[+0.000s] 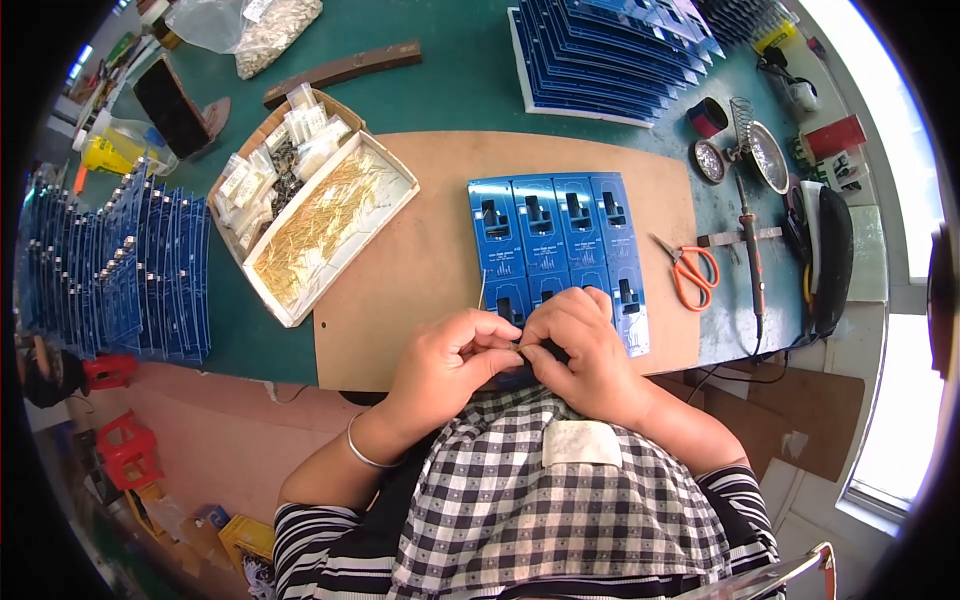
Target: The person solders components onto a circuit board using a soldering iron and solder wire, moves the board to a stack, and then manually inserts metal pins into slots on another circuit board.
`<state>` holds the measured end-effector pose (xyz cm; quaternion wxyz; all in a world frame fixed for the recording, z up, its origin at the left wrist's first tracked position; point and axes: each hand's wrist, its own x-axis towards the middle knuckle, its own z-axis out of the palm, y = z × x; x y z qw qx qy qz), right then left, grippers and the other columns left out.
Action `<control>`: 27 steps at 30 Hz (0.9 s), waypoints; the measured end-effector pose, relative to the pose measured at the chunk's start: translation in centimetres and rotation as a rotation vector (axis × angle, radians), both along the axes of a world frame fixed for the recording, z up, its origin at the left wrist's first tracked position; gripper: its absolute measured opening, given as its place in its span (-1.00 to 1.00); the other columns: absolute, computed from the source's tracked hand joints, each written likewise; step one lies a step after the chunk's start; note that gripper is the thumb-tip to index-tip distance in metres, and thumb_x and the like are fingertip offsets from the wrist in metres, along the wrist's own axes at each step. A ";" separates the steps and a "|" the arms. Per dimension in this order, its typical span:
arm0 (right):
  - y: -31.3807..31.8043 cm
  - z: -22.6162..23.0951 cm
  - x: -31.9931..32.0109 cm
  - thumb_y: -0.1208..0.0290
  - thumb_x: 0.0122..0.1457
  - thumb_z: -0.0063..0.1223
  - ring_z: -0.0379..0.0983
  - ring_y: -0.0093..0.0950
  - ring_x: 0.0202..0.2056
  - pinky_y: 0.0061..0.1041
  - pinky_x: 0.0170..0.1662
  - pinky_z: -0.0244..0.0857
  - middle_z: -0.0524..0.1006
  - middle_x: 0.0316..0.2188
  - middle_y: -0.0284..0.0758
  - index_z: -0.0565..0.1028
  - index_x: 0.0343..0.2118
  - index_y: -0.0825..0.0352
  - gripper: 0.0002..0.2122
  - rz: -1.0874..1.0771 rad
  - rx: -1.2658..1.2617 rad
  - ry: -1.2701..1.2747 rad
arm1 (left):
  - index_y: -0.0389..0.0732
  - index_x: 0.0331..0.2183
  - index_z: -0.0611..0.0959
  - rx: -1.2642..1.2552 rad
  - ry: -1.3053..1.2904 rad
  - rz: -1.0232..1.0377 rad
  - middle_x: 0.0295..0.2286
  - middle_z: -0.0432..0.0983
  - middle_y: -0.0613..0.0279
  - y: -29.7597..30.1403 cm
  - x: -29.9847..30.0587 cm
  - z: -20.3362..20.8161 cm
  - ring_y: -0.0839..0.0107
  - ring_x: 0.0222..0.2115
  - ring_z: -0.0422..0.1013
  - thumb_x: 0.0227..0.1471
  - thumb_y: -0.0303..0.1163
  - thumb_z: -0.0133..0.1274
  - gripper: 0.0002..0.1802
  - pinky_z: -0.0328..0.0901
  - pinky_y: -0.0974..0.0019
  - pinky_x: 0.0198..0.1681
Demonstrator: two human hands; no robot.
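My left hand (447, 362) and my right hand (588, 358) meet at the near edge of a blue circuit board panel (547, 262). Thumbs and forefingers are pinched together, tip against tip. Whatever they hold between them is too small to name. A thin, pale, wire-like piece (483, 289) stands up beside the panel's left edge, just above my left hand. The panel lies on a brown board (400, 240) and carries rows of black parts with dark cut-outs. My hands hide part of its lower rows.
Left of the panel is a cardboard box (290, 322) with gold-coloured pins (325, 232) and small bags (308, 125). Orange-handled scissors (693, 275) and a soldering iron (751, 240) lie right. Stacked blue boards stand at far left (120, 265) and at the back (590, 70).
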<state>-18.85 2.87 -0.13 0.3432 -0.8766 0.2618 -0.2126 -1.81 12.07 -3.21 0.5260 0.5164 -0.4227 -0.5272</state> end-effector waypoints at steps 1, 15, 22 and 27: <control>0.0 0.0 0.0 0.57 -0.09 0.18 0.38 -0.46 -0.27 -0.38 -0.09 0.05 0.48 -0.40 -0.47 0.47 -0.45 0.20 -0.85 -0.012 0.001 -0.004 | -0.30 -0.22 0.57 -0.005 0.005 -0.001 -0.42 0.61 0.21 0.1 0.1 0.0 0.56 -0.41 0.53 -0.01 -0.62 0.20 -0.74 0.42 0.47 -0.35; -0.8 1.0 0.6 0.54 -0.04 0.15 0.33 -0.40 -0.11 -0.39 0.00 0.03 0.46 -0.18 -0.40 0.48 -0.44 0.21 -0.89 -0.041 0.064 0.070 | -0.31 -0.24 0.60 0.140 0.155 -0.020 -0.39 0.59 0.25 -0.5 1.4 0.6 0.56 -0.38 0.52 0.05 -0.58 0.16 -0.82 0.41 0.50 -0.28; -0.5 0.7 0.9 0.53 -0.03 0.15 0.34 -0.41 -0.12 -0.39 0.00 0.03 0.48 -0.21 -0.42 0.47 -0.45 0.22 -0.90 0.002 0.101 0.102 | -0.30 -0.33 0.61 0.109 -0.005 -0.053 -0.43 0.57 0.31 -0.3 1.3 0.1 0.60 -0.42 0.50 0.02 -0.56 0.20 -0.89 0.39 0.49 -0.34; -0.4 0.5 0.8 0.52 -0.02 0.15 0.34 -0.41 -0.11 -0.38 0.00 0.04 0.48 -0.20 -0.41 0.47 -0.44 0.22 -0.91 -0.019 0.116 0.094 | -0.31 -0.34 0.58 0.073 0.153 -0.075 -0.43 0.55 0.29 -0.3 1.7 -0.3 0.61 -0.41 0.48 0.05 -0.60 0.16 -0.92 0.38 0.52 -0.34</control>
